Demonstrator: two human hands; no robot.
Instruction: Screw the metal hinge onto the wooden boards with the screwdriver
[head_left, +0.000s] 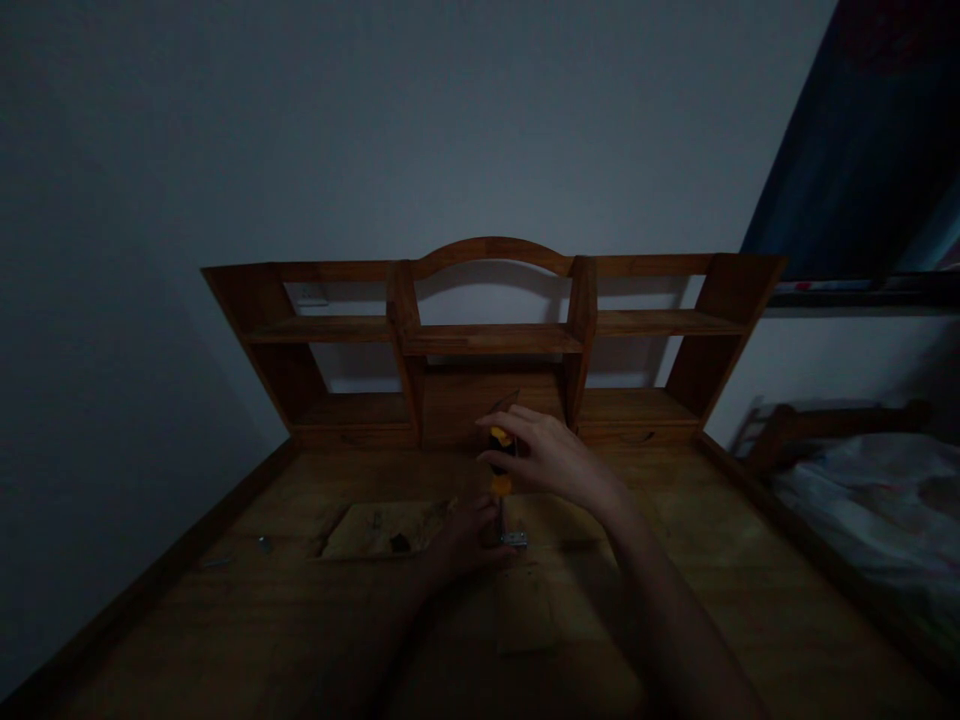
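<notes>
My right hand is closed around the yellow-and-black handle of a screwdriver, held upright with its shaft pointing down. The shaft reaches a small shiny metal hinge low over the wooden desktop. Beside the shaft, my left hand is closed, with thumb and fingers at the hinge's left end. The dim light and the fingers hide part of the hinge and the screwdriver's tip. Just in front lies a flat piece of wood.
A wooden shelf unit stands at the desk's back against the wall. To the left are a light board with a dark spot, a small metal piece and thin small pieces. A plastic-covered heap is at the right.
</notes>
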